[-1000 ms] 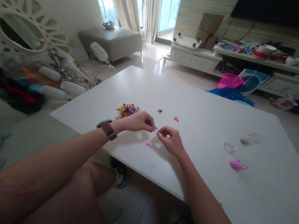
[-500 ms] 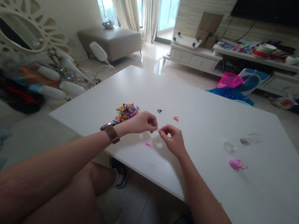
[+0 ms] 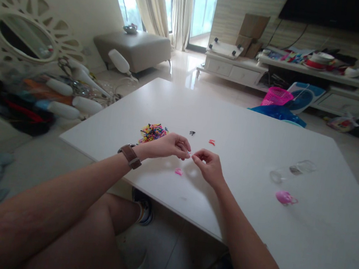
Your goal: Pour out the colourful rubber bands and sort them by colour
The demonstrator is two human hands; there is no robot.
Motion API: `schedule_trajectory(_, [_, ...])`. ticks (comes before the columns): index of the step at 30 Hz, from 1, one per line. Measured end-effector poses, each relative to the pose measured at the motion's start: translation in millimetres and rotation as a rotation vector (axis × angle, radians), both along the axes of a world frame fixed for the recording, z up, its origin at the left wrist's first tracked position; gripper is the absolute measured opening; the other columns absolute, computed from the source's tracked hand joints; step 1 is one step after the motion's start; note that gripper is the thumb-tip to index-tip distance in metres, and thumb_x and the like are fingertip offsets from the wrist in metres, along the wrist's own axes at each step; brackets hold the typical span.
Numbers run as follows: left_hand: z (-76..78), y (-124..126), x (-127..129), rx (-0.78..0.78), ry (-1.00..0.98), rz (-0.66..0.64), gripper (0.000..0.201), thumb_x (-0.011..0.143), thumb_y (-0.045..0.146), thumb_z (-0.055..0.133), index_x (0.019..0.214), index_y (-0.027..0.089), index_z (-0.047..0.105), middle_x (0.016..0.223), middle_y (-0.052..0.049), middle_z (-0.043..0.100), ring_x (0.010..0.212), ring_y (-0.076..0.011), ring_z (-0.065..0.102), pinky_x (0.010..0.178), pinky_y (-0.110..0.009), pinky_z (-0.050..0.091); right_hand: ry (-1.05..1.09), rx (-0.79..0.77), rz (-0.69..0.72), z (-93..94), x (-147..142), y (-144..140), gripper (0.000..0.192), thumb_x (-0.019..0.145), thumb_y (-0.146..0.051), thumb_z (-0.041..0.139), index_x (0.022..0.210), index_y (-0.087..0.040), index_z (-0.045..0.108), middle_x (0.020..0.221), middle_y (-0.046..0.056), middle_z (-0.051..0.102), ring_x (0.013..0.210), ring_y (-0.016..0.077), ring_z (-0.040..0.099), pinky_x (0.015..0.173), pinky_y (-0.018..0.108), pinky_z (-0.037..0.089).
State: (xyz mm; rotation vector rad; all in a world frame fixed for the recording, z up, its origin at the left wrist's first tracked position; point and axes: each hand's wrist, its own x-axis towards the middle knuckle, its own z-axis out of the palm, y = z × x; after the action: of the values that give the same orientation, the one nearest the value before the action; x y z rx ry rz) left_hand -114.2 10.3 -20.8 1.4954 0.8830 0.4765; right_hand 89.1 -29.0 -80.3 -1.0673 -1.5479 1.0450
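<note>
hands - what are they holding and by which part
Left hand and right hand pinch one tiny pink piece between their fingertips, one at each end; too small to identify.

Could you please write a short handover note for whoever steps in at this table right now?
Left hand: fingertips pinched on a tiny piece, too small to identify, just above the white table.
Right hand: pinched on the same piece from the other side, fingertips almost meeting.
Multicoloured pile of small bits lies behind the left hand.
Sorted out so far: a pink bit under the hands, a black bit, a red bit.
Clear jar lies on its side to the right, pink lid beside it.
Most of the pile is left.
</note>
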Motion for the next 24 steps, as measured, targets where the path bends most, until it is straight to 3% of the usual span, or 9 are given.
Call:
schedule_trajectory(5, [2.4, -1.3, -2.8, 0.019, 0.059, -0.034, 0.033, 0.072, 0.030, 0.082, 0.097, 0.011, 0.073, 0.086, -0.008, 0.075, 0.079, -0.0146, 0.068, 0.074, -0.026, 0.053, -0.012, 0.000, -0.008, 1.8, 0.0, 0.1, 0.017, 0.079, -0.032, 0.069, 0.072, -0.017, 0.067, 0.067, 0.001, 0.063, 0.064, 0.0137, 0.053, 0.062, 0.028, 0.042])
schedule_trajectory(17, [-7.7, -0.6, 3.7, 0.227, 0.181, 0.025, 0.021, 0.078, 0.031, 0.071, 0.081, 0.011, 0.071, 0.069, -0.006, 0.071, 0.066, -0.0139, 0.066, 0.060, -0.022, 0.047, -0.063, 0.005, -0.015, 1.5, 1.0, -0.5, 0.016, 0.080, -0.031, 0.068, 0.073, -0.017, 0.067, 0.067, 0.001, 0.063, 0.064, 0.0132, 0.054, 0.061, 0.026, 0.043])
schedule_trajectory(24, [-8.3, 5.0, -8.5, 0.245, 0.391, -0.184, 0.021, 0.078, 0.033, 0.068, 0.079, 0.011, 0.071, 0.068, -0.005, 0.071, 0.064, -0.0133, 0.063, 0.058, -0.021, 0.043, -0.281, 0.061, 0.073, -0.8, -2.1, -3.0, 0.010, 0.079, -0.021, 0.064, 0.072, -0.017, 0.070, 0.064, -0.001, 0.063, 0.060, 0.0114, 0.052, 0.059, 0.025, 0.040])
